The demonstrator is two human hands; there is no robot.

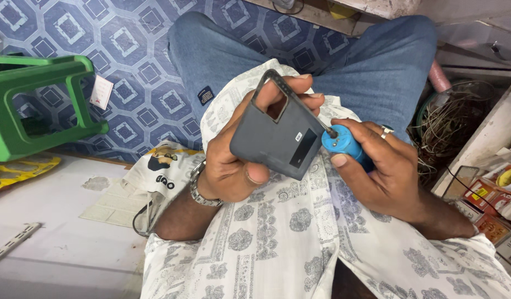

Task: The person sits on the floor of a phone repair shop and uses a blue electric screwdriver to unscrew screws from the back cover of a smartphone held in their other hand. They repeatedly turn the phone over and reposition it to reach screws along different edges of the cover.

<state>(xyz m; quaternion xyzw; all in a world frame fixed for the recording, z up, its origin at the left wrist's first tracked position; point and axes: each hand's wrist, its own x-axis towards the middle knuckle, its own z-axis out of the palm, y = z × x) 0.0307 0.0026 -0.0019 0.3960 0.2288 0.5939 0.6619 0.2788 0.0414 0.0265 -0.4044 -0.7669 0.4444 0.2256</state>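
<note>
Clamped in the left hand (233, 166), above the lap: one grey case (266, 138). Pinned by the thumb across its lower face and by fingers curled behind its top edge, probably to keep it steady and tilted up toward the eyes. Turned flat side up, so that the open cutout (277, 108) near the top and the dark rectangular patch (303, 148) lower down both showed.

Wrapped in the right hand (382, 171): one short blue tool (344, 145), gripped around its barrel with the thumb along the side. Aimed so that its thin metal tip (328, 130) met the case's right edge. Held close to the tip, it seemed, for fine control. Hands drawn near each other, joined only through tool and case, each closed firmly on its own thing.

Worn: one metal watch (199, 188) on the left wrist, one ring (386, 131) on the right hand.

Counted round about: one green stool (34, 105) on the patterned floor (133, 66) at the left, with one paper tag (102, 91) just beside its leg. One printed bag (161, 171) near the left forearm. One tangle of wires (454, 122) in a tub at the right, one pink hose (439, 76) above it. Several small boxes (488, 205) stacked beyond the right wrist, too crowded to number exactly. All left within arm's reach, likely for working seated.
</note>
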